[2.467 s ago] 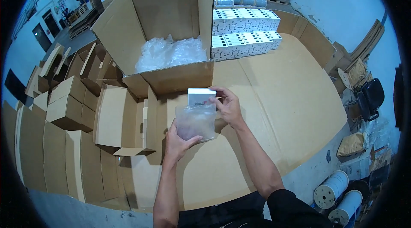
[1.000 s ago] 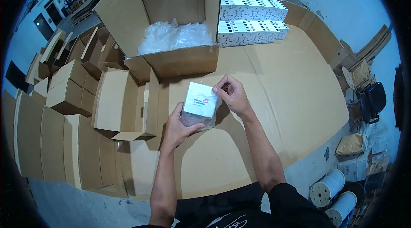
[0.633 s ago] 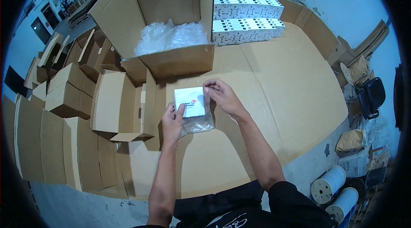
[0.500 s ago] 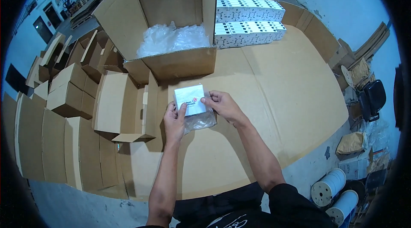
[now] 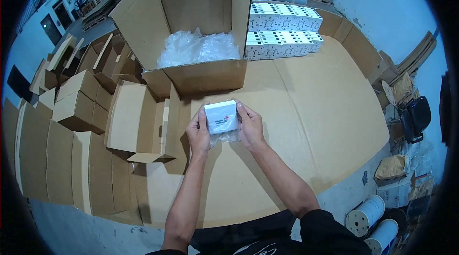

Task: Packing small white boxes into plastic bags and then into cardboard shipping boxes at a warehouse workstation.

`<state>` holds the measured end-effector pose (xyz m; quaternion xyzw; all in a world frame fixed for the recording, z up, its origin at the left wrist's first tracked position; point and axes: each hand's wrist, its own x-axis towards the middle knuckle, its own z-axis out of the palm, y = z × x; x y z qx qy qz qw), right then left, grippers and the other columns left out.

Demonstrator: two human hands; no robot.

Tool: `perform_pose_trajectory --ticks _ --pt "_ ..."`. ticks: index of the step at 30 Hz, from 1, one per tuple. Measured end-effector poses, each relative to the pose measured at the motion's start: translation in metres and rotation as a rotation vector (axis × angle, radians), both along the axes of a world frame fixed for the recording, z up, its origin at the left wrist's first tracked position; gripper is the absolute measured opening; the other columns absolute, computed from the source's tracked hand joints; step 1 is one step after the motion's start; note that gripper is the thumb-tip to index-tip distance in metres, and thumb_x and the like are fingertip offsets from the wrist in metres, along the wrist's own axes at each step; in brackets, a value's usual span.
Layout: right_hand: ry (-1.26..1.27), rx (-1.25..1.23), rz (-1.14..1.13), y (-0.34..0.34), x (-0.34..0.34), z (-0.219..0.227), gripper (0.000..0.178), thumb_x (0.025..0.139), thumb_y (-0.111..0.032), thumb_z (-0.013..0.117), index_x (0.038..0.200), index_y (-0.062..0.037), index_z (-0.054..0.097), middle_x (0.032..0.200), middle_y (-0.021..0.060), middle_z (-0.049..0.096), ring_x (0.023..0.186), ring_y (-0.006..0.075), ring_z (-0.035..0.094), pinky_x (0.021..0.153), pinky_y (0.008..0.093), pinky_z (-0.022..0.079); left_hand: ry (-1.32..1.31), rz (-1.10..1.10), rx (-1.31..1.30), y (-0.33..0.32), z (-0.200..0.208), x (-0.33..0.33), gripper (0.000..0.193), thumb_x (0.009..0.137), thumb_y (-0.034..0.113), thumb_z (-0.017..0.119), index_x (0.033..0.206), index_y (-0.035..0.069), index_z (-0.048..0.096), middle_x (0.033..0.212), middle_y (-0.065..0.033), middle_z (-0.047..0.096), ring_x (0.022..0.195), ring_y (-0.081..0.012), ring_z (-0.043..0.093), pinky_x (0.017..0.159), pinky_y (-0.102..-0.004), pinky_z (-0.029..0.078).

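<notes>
Gripping a small white box in its clear plastic bag, left hand and right hand clamp opposite sides above the cardboard-covered table.

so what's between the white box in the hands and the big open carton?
Head view: only bare cardboard sheet between the small white box and the open carton. Both hands grip the box.

Small box sits btwn my hands, left hand on its left side, right hand on its right, plastic bag hanging just under it. All above the desk. Big open carton behind it w/ plastic wrap inside. Stacked boxes right of carton. Small cartons on my left; spools at lower right.
</notes>
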<state>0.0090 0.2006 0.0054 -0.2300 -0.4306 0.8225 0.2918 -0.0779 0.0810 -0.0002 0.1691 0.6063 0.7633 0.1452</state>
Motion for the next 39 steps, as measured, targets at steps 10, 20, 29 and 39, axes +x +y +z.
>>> perform_pose_trajectory --ticks 10,20,29,39 --pt "0.155 -0.013 0.031 -0.006 0.005 0.011 0.043 0.107 -0.022 0.057 0.139 0.006 0.057 0.133 0.0169 0.066 0.121 0.0214 0.062 0.109 0.0369 0.047 0.018 0.095 0.085 0.001 0.001 -0.003 0.034 0.107 0.026 0.059 0.125 0.0 0.072 0.113 -0.0071 0.073 0.102 -0.0122 0.063 0.092 -0.028 0.051" --pt "0.19 0.006 0.057 -0.004 0.005 0.008 0.037 0.107 -0.022 0.057 0.133 0.0039 0.063 0.129 0.0158 0.069 0.116 0.0203 0.064 0.105 0.0356 0.05 -0.109 -0.041 0.147 -0.005 -0.006 -0.005 0.034 0.104 0.029 0.066 0.12 0.0 0.074 0.111 -0.0068 0.074 0.1 -0.0124 0.065 0.091 -0.0277 0.051" --pt "0.035 0.24 0.103 0.012 0.017 0.018 0.03 0.106 -0.017 0.059 0.126 0.0023 0.071 0.118 0.0087 0.075 0.109 0.0134 0.066 0.097 0.0292 0.052 0.033 0.009 0.021 -0.012 0.015 -0.004 0.034 0.106 0.026 0.062 0.121 -0.003 0.072 0.112 -0.01 0.074 0.103 -0.0144 0.064 0.091 -0.0285 0.05" --pt "0.039 0.455 0.196 0.018 0.027 0.04 0.033 0.107 -0.018 0.056 0.128 0.0044 0.069 0.127 0.0129 0.071 0.12 0.0188 0.063 0.109 0.0357 0.045 0.037 -0.088 0.266 -0.014 0.021 -0.003 0.032 0.107 0.021 0.059 0.117 -0.007 0.071 0.117 -0.0179 0.072 0.114 -0.0242 0.066 0.105 -0.0374 0.05"
